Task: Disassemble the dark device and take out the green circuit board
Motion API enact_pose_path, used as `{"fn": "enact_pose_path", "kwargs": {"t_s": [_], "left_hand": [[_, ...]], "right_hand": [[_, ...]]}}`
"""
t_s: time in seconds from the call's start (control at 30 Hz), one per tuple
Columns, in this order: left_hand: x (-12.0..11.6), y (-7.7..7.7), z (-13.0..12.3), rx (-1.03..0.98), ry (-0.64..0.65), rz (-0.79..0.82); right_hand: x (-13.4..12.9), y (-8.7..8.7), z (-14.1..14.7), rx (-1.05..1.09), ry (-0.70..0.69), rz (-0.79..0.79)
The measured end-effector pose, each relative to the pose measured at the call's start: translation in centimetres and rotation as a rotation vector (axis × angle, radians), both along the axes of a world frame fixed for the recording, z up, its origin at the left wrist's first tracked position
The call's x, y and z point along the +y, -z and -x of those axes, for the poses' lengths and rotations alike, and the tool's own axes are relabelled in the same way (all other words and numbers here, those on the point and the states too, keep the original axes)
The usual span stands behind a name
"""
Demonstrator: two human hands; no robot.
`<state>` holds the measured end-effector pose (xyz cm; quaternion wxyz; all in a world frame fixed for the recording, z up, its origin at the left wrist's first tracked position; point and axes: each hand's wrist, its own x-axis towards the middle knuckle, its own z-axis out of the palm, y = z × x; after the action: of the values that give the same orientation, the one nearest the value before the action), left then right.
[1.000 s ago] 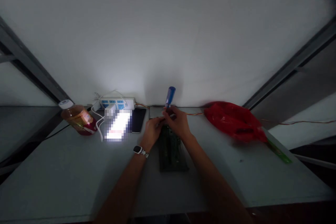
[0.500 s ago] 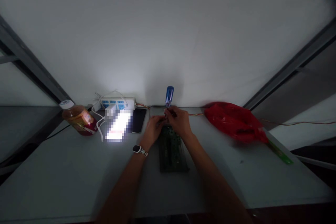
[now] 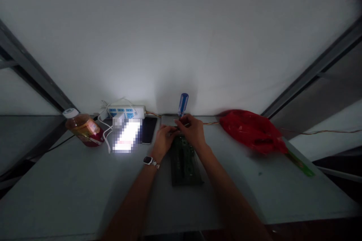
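Observation:
A blue-handled screwdriver (image 3: 183, 104) stands nearly upright at the far table edge, its handle tilted slightly right. My right hand (image 3: 191, 131) is shut around its lower end. My left hand (image 3: 165, 138) reaches in from the left, its fingertips meeting the right hand's fingers near the shaft. Whatever those fingertips pinch is too small and dark to tell. Both hands hover over the far end of a dark green circuit board (image 3: 185, 165), which lies flat on the grey table (image 3: 254, 192). A thin orange wire (image 3: 210, 123) runs from near my right hand.
A red plastic bag (image 3: 251, 131) lies to the right, with a green ruler (image 3: 300, 163) beyond it. To the left stand a juice bottle (image 3: 83, 130), a white power strip (image 3: 124, 112), a black phone (image 3: 149, 130) and a pixelated bright object (image 3: 126, 135).
The screwdriver handle has swayed a little between upright and tilted right. Both hands have shifted slightly over the board's far end.

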<state>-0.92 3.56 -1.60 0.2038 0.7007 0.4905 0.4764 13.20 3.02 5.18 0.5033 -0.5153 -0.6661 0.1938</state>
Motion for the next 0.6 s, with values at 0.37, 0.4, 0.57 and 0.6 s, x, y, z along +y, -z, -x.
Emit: {"fn": "enact_pose_path", "kwargs": {"t_s": [0.37,0.4,0.57,0.6], "left_hand": [[0.4,0.4,0.9,0.056,0.193,-0.037],[0.4,0.5,1.0,0.056,0.203,-0.025],[0.3,0.4,0.9,0.014,0.105,0.003],[0.2,0.3,0.7,0.005,0.079,0.011]], "right_hand": [[0.4,-0.1,-0.6,-0.131,-0.174,-0.023],[0.3,-0.1,-0.7,-0.133,-0.196,-0.021],[0.3,0.2,-0.5,-0.094,-0.181,-0.021],[0.3,0.3,-0.4,-0.078,-0.141,-0.022]]}}
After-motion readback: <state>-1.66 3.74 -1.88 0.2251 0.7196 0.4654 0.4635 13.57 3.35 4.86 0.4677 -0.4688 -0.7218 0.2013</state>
